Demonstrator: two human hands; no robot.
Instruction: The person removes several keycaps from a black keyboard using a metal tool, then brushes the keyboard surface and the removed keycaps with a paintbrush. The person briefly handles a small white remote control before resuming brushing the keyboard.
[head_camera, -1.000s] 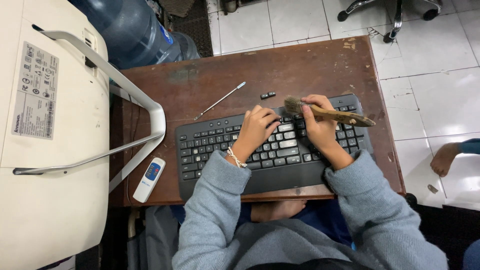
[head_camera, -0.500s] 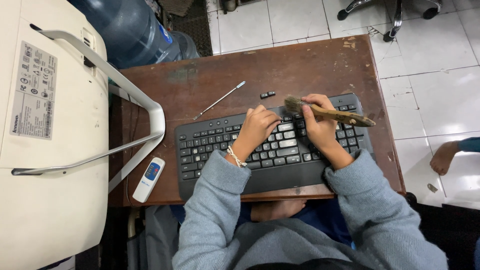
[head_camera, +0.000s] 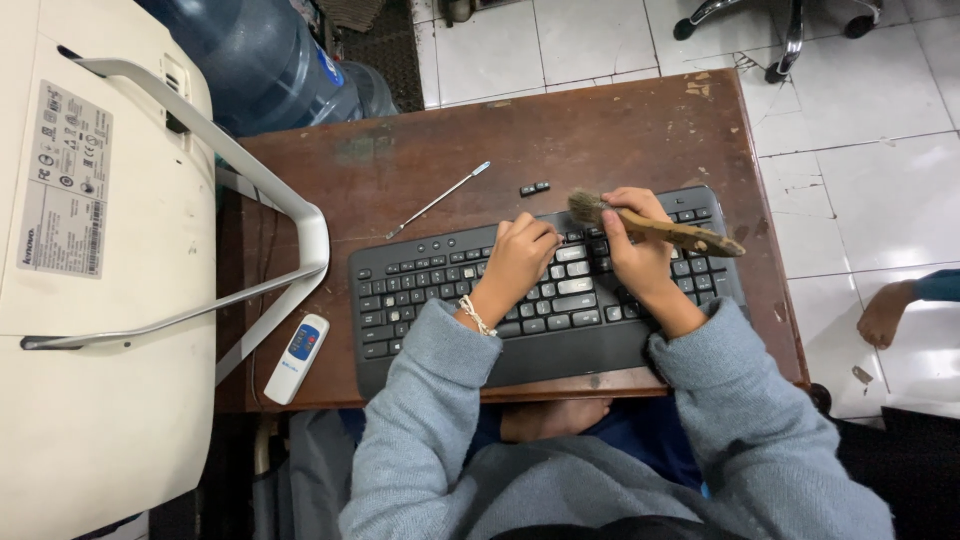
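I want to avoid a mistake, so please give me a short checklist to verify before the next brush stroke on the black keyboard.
1. Right hand grips the wooden-handled brush: ok.
2. Bristles sit at the top key rows of the black computer keyboard: ok.
3. Left hand rests on the keys, steadying the keyboard: ok.
4. Two small black loose keycaps lie apart on the brown wooden table, clear of the brush: ok.
5. Thin metal tool lies clear of both hands: ok.
6. Dust left between keys: cannot tell.
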